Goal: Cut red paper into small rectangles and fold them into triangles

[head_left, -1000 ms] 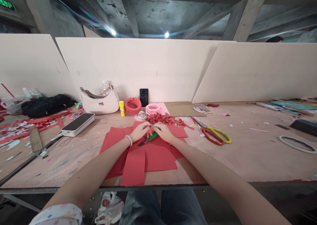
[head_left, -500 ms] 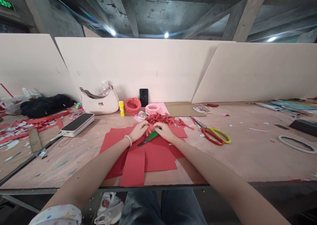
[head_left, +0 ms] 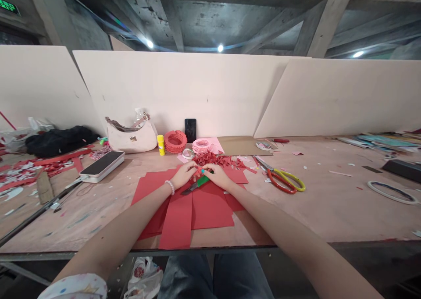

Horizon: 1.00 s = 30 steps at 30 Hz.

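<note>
Over the red paper sheets (head_left: 212, 209), my left hand (head_left: 184, 175) and my right hand (head_left: 215, 175) come together, fingertips pinched on a small piece of red paper (head_left: 198, 172) that they mostly hide. Just below the fingers a green utility knife (head_left: 201, 182) lies on the sheets, its blade pointing left. A wide red paper strip (head_left: 176, 224) runs toward the table's front edge. Beyond my fingers is a heap of small folded red paper pieces (head_left: 219, 159).
Red- and yellow-handled scissors (head_left: 283, 180) lie to the right. Behind stand a glue stick (head_left: 161, 145), a red paper ring (head_left: 175, 141), a pink one (head_left: 202, 145), a phone (head_left: 190, 130) and a handbag (head_left: 132, 137). A power bank (head_left: 102, 166) and paper scraps are left; a tape roll (head_left: 393, 192) is right.
My fingers have shifted very slightly around the small red paper piece. The knife, sheets and other things stay where they were; the view has moved a little.
</note>
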Tool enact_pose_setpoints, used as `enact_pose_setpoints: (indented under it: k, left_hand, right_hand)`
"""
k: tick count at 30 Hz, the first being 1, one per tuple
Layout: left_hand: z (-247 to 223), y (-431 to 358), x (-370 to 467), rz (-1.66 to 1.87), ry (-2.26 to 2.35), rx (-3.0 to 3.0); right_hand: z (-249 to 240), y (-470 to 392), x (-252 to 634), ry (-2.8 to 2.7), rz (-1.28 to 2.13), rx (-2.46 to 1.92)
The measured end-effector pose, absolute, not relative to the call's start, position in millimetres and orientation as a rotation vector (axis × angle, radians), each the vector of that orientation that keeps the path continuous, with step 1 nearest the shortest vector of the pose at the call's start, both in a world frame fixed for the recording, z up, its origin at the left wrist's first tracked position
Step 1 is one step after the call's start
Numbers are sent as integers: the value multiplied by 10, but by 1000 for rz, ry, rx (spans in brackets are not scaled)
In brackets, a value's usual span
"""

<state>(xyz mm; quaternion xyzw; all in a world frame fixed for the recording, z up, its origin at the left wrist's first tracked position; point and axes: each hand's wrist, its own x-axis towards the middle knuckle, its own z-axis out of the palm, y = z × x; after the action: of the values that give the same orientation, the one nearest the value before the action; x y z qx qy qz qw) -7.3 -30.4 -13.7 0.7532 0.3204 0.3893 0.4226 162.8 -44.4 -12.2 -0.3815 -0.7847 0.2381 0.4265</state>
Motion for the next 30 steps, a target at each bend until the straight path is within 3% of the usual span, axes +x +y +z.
enact_pose_setpoints:
  k: [30]
  left_hand:
    - [-186, -192, -99, 1064, 858, 2022]
  right_hand:
    - [-118, -419, 1649, -1891, 698, -950]
